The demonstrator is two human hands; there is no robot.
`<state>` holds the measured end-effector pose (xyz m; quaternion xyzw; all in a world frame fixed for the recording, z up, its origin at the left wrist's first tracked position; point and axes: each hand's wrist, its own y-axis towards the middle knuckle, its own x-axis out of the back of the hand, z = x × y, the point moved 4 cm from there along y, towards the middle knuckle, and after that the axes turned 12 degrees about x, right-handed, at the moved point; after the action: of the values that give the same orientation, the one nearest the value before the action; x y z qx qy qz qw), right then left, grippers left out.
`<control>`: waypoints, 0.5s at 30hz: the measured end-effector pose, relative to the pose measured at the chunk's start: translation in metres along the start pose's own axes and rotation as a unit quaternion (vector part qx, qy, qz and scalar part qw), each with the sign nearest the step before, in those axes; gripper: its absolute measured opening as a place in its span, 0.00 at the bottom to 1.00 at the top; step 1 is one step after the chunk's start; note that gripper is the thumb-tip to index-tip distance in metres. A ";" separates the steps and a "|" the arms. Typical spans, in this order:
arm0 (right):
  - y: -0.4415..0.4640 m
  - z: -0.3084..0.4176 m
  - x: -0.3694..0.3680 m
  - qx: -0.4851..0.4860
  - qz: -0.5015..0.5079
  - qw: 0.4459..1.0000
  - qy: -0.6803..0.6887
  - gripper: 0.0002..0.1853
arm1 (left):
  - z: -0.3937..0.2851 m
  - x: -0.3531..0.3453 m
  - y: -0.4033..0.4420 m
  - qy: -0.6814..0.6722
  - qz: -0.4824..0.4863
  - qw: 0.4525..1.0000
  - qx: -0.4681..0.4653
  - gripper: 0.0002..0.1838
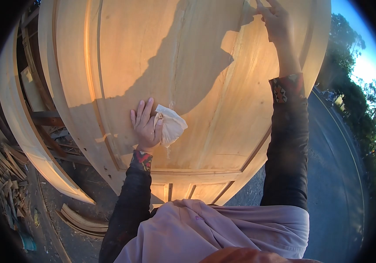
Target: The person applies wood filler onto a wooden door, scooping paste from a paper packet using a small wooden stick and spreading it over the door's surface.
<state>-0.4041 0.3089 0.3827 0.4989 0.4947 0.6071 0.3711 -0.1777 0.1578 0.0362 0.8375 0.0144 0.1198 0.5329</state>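
A large pale wooden panel door [188, 144] lies in front of me, with raised mouldings and lengthwise seams. My left hand [145, 126] rests on its surface, fingers stretched out. Between its thumb and palm is a crumpled, whitish packet [172, 127], like a small plastic bag; its contents cannot be made out. Farther up the door, my right hand [277, 22] is near the top edge of the view. Its thumb and forefinger come together in a pinch, and whatever they hold is too small or cut off to name. My shadow falls over the middle of the door.
Another curved-looking wooden frame piece [34, 144] stands at the left, beside dark timbers. Wood strips [82, 221] and a heap of offcuts [10, 188] lie on the ground there. A paved road [332, 175] runs along the right, with trees [350, 57] beyond it.
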 end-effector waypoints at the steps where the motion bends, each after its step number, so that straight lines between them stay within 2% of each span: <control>1: 0.000 -0.001 -0.007 0.020 -0.006 1.000 0.017 0.17 | 0.000 0.000 0.000 -0.001 0.007 1.000 0.001 0.16; 5: -0.002 0.005 -0.019 0.029 0.013 0.999 -0.017 0.18 | 0.002 0.000 -0.001 -0.001 0.022 1.000 0.006 0.17; 8: 0.000 0.007 -0.027 0.042 0.003 0.998 0.044 0.18 | 0.002 0.000 -0.001 -0.001 0.023 1.000 0.004 0.18; 11: 0.001 -0.004 -0.023 0.016 -0.006 1.000 0.002 0.18 | 0.001 0.000 0.000 -0.001 0.023 1.000 0.003 0.18; 14: 0.003 -0.007 -0.020 -0.011 0.036 0.998 -0.052 0.19 | 0.001 0.000 -0.001 -0.009 0.015 1.000 0.004 0.17; 15: 0.001 -0.002 -0.020 0.013 0.030 0.995 -0.095 0.18 | 0.001 0.000 -0.001 -0.013 0.008 1.000 0.004 0.16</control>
<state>-0.4016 0.2891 0.3789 0.5740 0.4499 0.5609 0.3918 -0.1775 0.1569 0.0351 0.8414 0.0010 0.1133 0.5284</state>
